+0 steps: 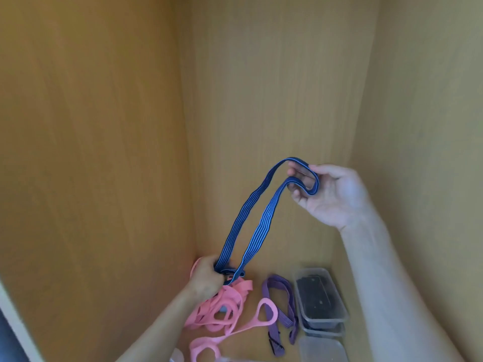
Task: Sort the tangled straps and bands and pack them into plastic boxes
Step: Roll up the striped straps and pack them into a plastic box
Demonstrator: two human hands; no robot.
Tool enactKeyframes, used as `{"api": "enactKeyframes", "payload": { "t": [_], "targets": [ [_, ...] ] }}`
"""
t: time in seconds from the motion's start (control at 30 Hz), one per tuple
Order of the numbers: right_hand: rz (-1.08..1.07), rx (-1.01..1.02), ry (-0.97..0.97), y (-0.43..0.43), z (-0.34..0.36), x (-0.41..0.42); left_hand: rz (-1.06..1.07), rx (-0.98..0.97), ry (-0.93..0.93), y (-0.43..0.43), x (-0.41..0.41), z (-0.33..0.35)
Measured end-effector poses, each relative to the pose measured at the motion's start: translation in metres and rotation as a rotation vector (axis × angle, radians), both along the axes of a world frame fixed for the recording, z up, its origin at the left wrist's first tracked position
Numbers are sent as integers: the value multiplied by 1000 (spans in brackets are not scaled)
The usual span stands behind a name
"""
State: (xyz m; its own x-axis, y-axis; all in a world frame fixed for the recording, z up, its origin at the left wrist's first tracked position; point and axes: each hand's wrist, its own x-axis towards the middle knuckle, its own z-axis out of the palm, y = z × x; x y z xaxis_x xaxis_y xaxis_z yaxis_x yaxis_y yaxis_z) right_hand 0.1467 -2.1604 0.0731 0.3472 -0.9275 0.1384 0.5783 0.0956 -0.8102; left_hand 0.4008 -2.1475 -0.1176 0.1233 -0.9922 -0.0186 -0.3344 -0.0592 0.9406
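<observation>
A blue ribbed elastic strap stretches as a long loop between my two hands inside a wooden cupboard. My left hand grips its lower end low down, just above a tangle of pink bands. My right hand is raised to the right, its fingers hooked through the strap's upper bend. A purple strap with black buckles lies on the cupboard floor to the right of the pink bands. A clear plastic box holding dark straps stands at the right.
Wooden cupboard walls close in on the left, back and right. A second clear box or lid lies in front of the first. Another clear item shows at the bottom edge.
</observation>
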Motion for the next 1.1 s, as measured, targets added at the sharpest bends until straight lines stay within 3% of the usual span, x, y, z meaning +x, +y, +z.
{"api": "enactKeyframes", "payload": {
  "t": [0.2,0.47,0.8,1.0,1.1],
  "targets": [
    [94,-124,-161,1,38,14,-125,35,12,-8,-7,25],
    [69,-225,149,-1,61,21,-175,74,-30,-7,-9,64],
    [-105,-286,363,-6,64,21,-297,-354,185,6,-35,210],
    [-186,-341,369,0,69,19,-394,-406,-30,10,-58,254],
    [-239,-339,370,1,68,18,-393,-429,-30,10,-63,256]
  ]
}}
